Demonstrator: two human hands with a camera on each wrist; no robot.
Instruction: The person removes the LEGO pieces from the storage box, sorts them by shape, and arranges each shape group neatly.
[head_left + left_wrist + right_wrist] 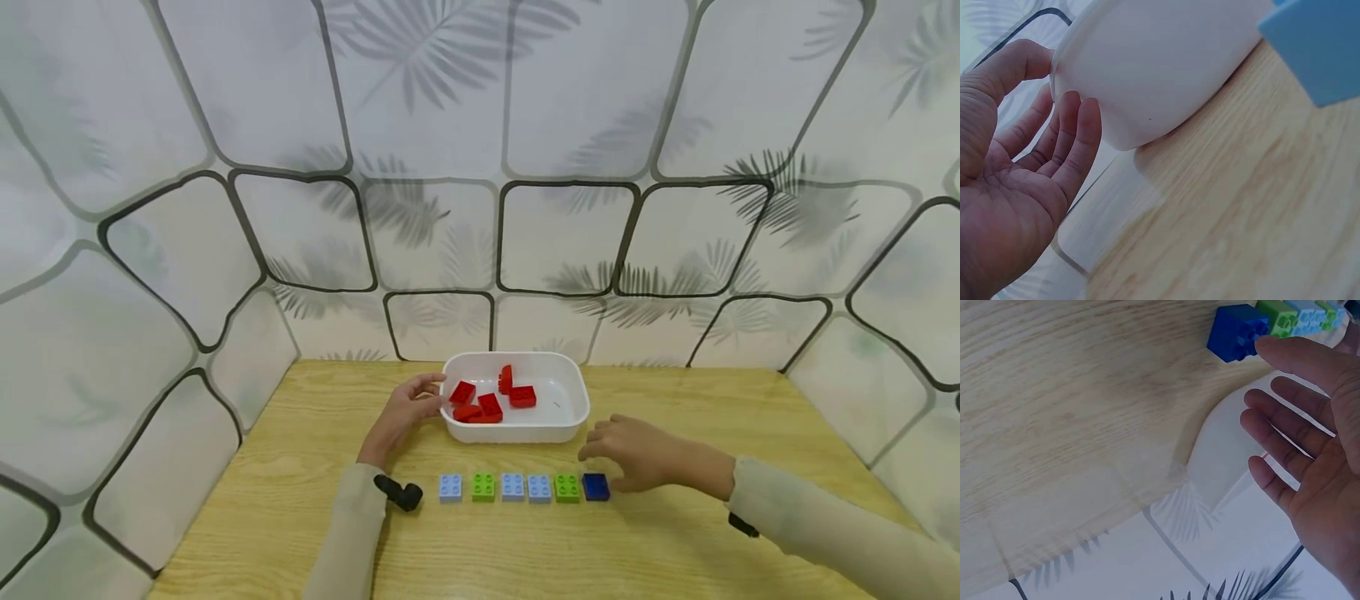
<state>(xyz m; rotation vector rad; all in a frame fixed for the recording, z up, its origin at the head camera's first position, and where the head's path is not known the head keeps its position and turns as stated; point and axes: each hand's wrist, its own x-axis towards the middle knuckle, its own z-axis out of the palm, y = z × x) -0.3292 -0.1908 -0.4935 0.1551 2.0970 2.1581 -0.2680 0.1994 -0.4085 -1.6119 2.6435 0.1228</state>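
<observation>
Toward the far side of the wooden table (pixel 510 550), I see the white plastic tub (pixel 517 432) sitting upright, with red toy bricks (pixel 491 406) lying mostly in its left half. At the tub's left end, the left hand (pixel 401 408) holds the rim, thumb and bent fingers at the edge; my left wrist view shows some fingertips by the outer wall, below the rim. Just off the tub's near right corner I have the right hand (pixel 633 450), its fingers apart, loosely bent and holding nothing. Its thumb is right by the dark blue brick (pixel 596 487), which sits in front of the tub's right end; I cannot tell whether the two touch.

Also in front of the tub, running leftward from that brick in one row, I count a green brick (pixel 567 488), two light blue bricks (pixel 539 489), another green brick (pixel 483 487) and one more light blue brick (pixel 451 488), with narrow gaps between. Behind the tub rises a white wall covering (pixel 570 237) with dark rounded outlines and grey fronds.
</observation>
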